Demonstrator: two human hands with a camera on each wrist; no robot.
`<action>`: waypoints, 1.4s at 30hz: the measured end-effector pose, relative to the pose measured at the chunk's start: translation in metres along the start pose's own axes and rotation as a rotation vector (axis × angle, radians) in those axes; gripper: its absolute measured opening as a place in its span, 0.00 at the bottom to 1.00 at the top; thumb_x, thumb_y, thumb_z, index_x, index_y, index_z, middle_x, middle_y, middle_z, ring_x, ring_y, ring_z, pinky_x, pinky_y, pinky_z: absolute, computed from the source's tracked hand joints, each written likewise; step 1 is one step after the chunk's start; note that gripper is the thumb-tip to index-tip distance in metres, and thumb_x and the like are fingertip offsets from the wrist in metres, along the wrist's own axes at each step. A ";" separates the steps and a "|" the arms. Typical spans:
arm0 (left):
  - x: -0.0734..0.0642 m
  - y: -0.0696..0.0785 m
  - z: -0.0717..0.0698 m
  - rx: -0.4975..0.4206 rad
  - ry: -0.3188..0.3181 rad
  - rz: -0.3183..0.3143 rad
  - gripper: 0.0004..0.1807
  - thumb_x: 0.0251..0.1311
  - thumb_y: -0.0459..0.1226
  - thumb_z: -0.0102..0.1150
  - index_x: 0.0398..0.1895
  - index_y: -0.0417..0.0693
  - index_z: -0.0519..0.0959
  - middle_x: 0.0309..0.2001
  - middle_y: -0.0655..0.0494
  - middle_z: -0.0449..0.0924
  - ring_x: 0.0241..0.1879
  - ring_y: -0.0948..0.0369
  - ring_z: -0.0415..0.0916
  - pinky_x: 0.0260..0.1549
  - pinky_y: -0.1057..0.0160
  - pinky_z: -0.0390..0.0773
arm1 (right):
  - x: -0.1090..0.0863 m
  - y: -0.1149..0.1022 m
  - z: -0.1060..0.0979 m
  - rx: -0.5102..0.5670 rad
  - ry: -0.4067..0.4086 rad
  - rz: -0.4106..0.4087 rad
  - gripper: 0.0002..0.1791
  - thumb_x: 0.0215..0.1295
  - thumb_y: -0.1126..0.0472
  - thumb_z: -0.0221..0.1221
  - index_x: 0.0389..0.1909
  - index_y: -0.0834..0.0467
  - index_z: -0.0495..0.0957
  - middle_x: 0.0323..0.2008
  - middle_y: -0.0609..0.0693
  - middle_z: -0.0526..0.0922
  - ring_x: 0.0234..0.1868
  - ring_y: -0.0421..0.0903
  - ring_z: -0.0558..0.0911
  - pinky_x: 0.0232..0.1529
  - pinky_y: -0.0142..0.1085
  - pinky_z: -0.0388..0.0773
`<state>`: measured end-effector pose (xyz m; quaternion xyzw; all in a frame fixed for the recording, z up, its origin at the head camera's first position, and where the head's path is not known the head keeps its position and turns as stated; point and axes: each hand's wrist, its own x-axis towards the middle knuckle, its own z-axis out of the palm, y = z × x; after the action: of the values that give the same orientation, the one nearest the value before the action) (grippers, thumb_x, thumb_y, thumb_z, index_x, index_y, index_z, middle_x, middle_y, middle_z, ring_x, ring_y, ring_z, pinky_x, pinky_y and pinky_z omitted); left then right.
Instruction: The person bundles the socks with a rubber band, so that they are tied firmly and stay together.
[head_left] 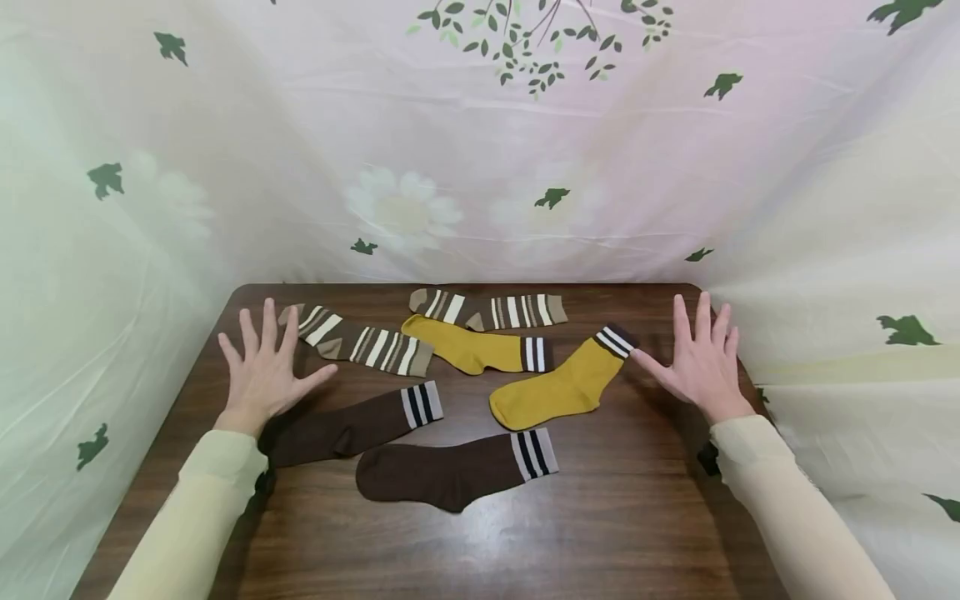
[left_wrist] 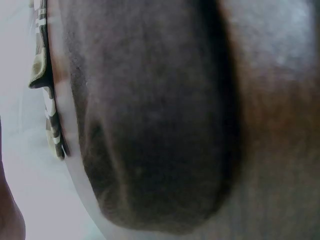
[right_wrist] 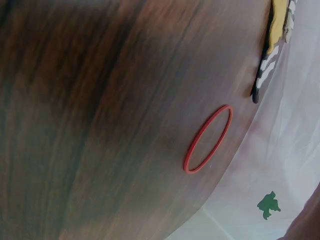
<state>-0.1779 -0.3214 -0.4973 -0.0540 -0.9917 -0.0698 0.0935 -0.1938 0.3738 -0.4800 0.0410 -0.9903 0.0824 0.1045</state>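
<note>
Head cam first: I've got both bare hands out with fingers spread wide, neither one gripping anything. The left hand (head_left: 262, 375) is at the left side of the dark wood-grain tabletop (head_left: 615, 517), by the toe of the left striped sock (head_left: 375, 346) and the left brown sock (head_left: 360, 425). The right hand (head_left: 697, 367) has its thumb right by the cuff of the near yellow sock (head_left: 555, 392); can't tell if they touch. The far yellow sock (head_left: 480, 346) lies up against the far striped sock (head_left: 517, 310), and the near brown sock (head_left: 442, 471) is closest to me. They're all soft knits lying flat, yellow and brown ones plain with banded cuffs. Behind is wrinkly pale cloth (head_left: 300, 125) printed with leaves and birds.

Left wrist cam is mostly a big blurry brown sock with a rounded toe and fuzzy weave, striped knit farther off. Can't read the fingers from there.

Right wrist cam gives me streaky wood grain and a thin, smooth red loop (right_wrist: 199, 136) lying flat, with a yellow sock's striped cuff farther off. Can't tell the fingers here either.
</note>
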 end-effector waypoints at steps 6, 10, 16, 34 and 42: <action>-0.003 -0.002 0.002 -0.024 -0.061 0.001 0.65 0.60 0.77 0.52 0.87 0.54 0.37 0.85 0.45 0.18 0.80 0.34 0.14 0.65 0.16 0.28 | -0.004 -0.013 -0.005 0.080 0.036 -0.026 0.61 0.67 0.28 0.59 0.86 0.53 0.40 0.83 0.69 0.34 0.80 0.78 0.39 0.73 0.74 0.46; -0.012 -0.002 0.000 -0.038 -0.114 0.004 0.63 0.61 0.76 0.52 0.87 0.53 0.40 0.85 0.40 0.24 0.80 0.27 0.25 0.65 0.15 0.33 | -0.008 -0.030 -0.005 0.152 0.072 -0.047 0.57 0.67 0.33 0.63 0.86 0.54 0.46 0.82 0.72 0.43 0.78 0.78 0.50 0.73 0.72 0.51; -0.027 -0.002 -0.004 -0.053 -0.144 -0.004 0.59 0.62 0.76 0.51 0.87 0.53 0.47 0.83 0.33 0.42 0.77 0.23 0.40 0.64 0.15 0.40 | -0.016 -0.069 -0.001 0.281 0.103 -0.065 0.51 0.67 0.39 0.67 0.83 0.54 0.55 0.81 0.67 0.53 0.77 0.74 0.58 0.63 0.77 0.62; -0.084 -0.012 -0.013 -0.176 -0.028 -0.108 0.35 0.72 0.58 0.60 0.63 0.35 0.79 0.63 0.29 0.76 0.61 0.30 0.72 0.52 0.26 0.73 | -0.023 -0.192 0.023 0.488 0.145 -0.337 0.33 0.67 0.53 0.70 0.68 0.64 0.75 0.65 0.64 0.77 0.66 0.63 0.76 0.66 0.59 0.73; -0.094 -0.021 -0.023 -0.221 -0.101 -0.165 0.31 0.69 0.51 0.68 0.59 0.32 0.80 0.53 0.30 0.82 0.50 0.34 0.80 0.43 0.32 0.78 | -0.025 -0.241 0.026 0.508 -0.082 -0.405 0.30 0.71 0.52 0.67 0.69 0.62 0.74 0.65 0.59 0.78 0.64 0.56 0.79 0.63 0.53 0.79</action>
<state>-0.0846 -0.3549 -0.4957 0.0143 -0.9825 -0.1830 0.0308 -0.1512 0.1338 -0.4730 0.2653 -0.9131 0.3027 0.0654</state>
